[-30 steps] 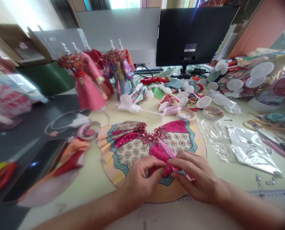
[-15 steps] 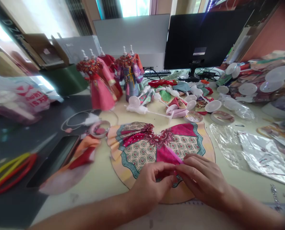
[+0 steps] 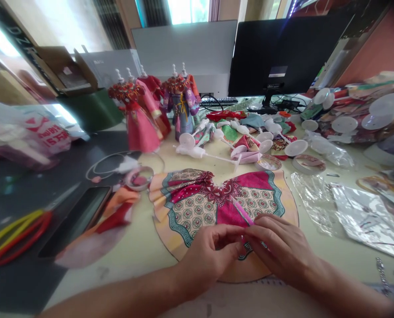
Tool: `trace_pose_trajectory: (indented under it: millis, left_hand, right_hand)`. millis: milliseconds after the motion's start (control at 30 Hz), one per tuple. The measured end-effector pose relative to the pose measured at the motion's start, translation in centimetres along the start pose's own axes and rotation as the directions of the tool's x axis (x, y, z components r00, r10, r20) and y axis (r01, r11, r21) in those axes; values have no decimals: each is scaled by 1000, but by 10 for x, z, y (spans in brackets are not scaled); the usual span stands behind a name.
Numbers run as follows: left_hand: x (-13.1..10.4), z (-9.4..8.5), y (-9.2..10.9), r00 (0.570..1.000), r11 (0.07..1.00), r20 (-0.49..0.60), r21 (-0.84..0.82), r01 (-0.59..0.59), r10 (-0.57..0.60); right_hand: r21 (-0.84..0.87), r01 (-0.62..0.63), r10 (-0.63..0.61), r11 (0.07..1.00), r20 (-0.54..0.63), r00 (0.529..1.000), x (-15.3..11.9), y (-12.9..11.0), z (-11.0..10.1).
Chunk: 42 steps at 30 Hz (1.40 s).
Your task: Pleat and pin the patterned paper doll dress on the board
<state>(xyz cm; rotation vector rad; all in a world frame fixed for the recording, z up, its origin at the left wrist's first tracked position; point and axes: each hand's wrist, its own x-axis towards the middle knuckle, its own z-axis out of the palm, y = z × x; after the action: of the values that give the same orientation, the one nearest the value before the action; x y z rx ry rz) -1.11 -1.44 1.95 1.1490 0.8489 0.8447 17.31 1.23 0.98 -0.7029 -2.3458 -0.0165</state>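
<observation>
Left hand [image 3: 210, 252] curled over the semicircular magenta-and-cream patterned cloth's [image 3: 224, 215] near half, grip impossible to tell; over the cloth's middle, the slim, tapering pink piece [image 3: 243, 212]; right hand [image 3: 281, 245] gripping that; fine fingertip work, seemingly, calling for steadiness.

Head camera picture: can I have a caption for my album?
Left hand and right hand meet at a slim pink thing over patterned cloth.

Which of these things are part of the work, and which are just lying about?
In use, at the hands:
- pink strip
- patterned fabric

Apparently just lying about:
- scissors
- phone
- white charger
- black monitor
</observation>
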Motion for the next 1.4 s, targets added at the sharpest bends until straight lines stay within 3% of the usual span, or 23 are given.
trace_pose_trajectory:
  millis: [300,433,533,700,833,1167,1400]
  left_hand:
    - [2,0,0,999,999,-16,-11,51,-51]
    - [2,-1,1,998,981,-44,192,-36,45]
    - [1,-3,-1,970,873,-45,448,-195,240]
    - [1,-8,-9,875,618,114,666,-418,470]
    - [2,-10,-12,834,519,190,705,-483,518]
    - [-2,-11,-12,813,400,261,767,-502,520]
    - [-3,-7,-11,703,98,346,856,-508,621]
  right_hand:
    - [13,52,-51,999,-56,997,0,0,-1]
    - [52,73,-71,996,-37,997,3,-2,-2]
    - [76,101,-99,992,-23,995,2,-4,-3]
    - [129,116,-119,985,15,993,-1,-6,-2]
    - [168,111,-121,980,47,992,-1,-5,-2]
    - [152,105,-118,983,79,990,3,-8,-3]
    - [158,100,-112,982,74,991,1,-12,-2]
